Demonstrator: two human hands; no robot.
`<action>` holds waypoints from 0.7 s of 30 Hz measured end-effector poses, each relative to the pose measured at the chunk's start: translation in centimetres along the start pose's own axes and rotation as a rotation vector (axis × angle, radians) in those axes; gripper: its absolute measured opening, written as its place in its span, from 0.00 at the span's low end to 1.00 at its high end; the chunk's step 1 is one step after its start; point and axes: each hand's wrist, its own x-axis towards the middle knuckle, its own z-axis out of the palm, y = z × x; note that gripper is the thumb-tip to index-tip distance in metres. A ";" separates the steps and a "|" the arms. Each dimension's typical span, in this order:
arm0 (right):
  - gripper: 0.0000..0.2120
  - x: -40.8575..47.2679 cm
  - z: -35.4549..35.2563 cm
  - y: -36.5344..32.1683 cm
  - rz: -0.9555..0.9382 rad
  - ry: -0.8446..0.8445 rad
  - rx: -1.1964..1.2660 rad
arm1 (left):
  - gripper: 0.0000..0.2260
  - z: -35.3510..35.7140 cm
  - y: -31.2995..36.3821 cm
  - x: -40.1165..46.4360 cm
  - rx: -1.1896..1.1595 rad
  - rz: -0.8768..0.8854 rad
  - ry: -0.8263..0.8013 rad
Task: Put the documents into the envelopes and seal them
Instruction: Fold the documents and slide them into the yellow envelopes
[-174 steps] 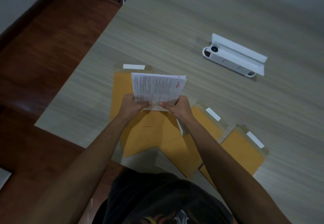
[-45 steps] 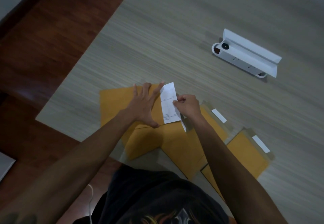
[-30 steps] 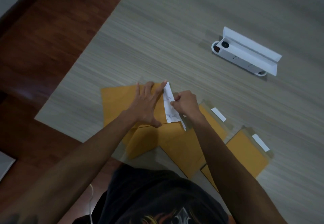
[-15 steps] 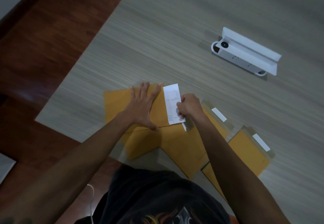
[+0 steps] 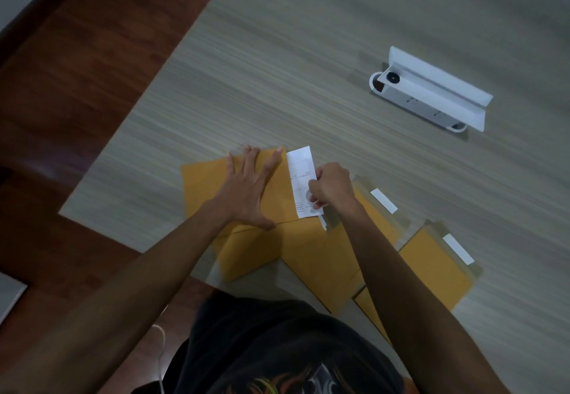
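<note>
Left hand (image 5: 246, 190) flat on the envelope (image 5: 203, 184) — right hand (image 5: 331, 185) pinching the document (image 5: 302, 174).

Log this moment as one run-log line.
step: inserting document | left hand: flat on top envelope | right hand: pinching document, part out | seal: not done

We see the left hand (image 5: 246, 190) pressing flat on the top envelope (image 5: 209, 184); just right of that envelope, the right hand (image 5: 331, 187) pinches the white document (image 5: 300, 174) protruding from it.
</note>
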 end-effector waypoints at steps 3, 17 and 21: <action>0.07 0.1 -0.2 0.1 0.002 -0.009 -0.024 | 0.68 0.1 0.0 0.0 -0.010 0.008 0.008; 0.08 0.3 -0.2 0.6 -0.019 -0.015 0.003 | 0.67 0.4 0.5 0.5 -0.009 0.012 0.016; 0.06 0.5 -0.1 0.9 -0.032 0.038 0.041 | 0.67 0.7 -0.1 0.1 -0.046 -0.090 0.005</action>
